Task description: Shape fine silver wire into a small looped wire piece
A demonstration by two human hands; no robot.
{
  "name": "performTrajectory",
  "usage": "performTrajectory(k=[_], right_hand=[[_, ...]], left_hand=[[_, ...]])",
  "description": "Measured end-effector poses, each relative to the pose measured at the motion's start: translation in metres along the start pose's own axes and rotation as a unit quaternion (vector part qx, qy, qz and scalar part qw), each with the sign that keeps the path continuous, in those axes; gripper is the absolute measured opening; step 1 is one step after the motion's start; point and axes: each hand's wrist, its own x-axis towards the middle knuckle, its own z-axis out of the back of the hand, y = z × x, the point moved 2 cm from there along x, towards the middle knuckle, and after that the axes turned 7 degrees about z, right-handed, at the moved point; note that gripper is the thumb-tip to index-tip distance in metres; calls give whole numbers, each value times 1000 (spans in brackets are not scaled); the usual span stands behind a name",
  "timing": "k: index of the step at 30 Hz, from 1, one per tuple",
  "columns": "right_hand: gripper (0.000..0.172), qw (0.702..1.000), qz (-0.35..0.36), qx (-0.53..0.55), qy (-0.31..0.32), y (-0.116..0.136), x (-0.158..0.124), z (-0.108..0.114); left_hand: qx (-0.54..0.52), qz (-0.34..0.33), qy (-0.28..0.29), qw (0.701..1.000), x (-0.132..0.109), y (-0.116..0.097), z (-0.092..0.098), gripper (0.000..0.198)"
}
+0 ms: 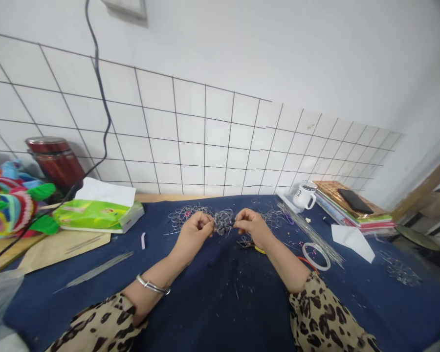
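Both my hands meet over the middle of a dark blue cloth (223, 293) and pinch a small tangled piece of silvery beaded wire (223, 222) between them. My left hand (193, 233) grips its left side with closed fingers; a silver bangle (153, 285) sits on that wrist. My right hand (252, 226) is closed on the piece's right side. Leopard-print sleeves cover both forearms. More looped wire pieces (185, 215) lie on the cloth just behind my hands.
A green tissue pack (95, 213) and a red canister (56, 164) stand at left beside a colourful woven item (7, 205). Straight wires (315, 234), a tape ring (316, 255), a white mug (304, 195) and stacked books with a phone (352, 208) lie at right.
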Motion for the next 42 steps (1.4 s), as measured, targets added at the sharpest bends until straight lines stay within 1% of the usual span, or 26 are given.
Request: performTrajectory(k=[2,4,7,10,12,14,19,21,24,28,32,34,36,38,42], right_hand=[[15,1000,-11,-2,-26,1,0,4],[15,999,-21,9,-30,3,-1,4],[16,998,-25,44,-36,7,-2,1],[16,997,-25,63,-37,6,-2,0],[15,998,-25,56,-25,2,-1,1],[17,999,-30,39,3,-3,-1,0],[29,996,-40,10,74,-10,-3,-5],[34,995,-37,13,88,-10,-5,-7],[35,995,-25,5,93,-12,-5,-12],[28,997,14,0,77,-18,-6,-19],[23,998,37,-10,53,-18,-5,-20],[20,998,44,-28,20,-13,-4,-15],[15,998,52,-44,-15,-9,-3,-9],[11,996,60,-55,-32,-7,-2,-5],[11,994,66,-80,-42,-8,-1,-1]], left_hand=[[-2,6,-23,1000,2,4,3,19],[-5,8,-35,999,3,7,3,20],[-18,4,-35,999,4,9,2,19],[-22,12,-12,1000,3,9,0,19],[-19,18,11,1000,1,8,-2,20],[-11,19,27,999,0,8,-3,19],[28,5,28,999,-3,6,-5,17],[32,4,30,999,-3,7,-6,17],[25,7,46,999,-5,8,-9,16],[24,13,55,998,-7,8,-12,14],[16,41,79,996,-4,8,-10,15],[7,41,61,997,0,9,-6,16],[-11,32,23,999,3,11,-1,16],[-26,26,-2,999,6,14,3,19],[-16,30,1,999,7,16,5,15]])
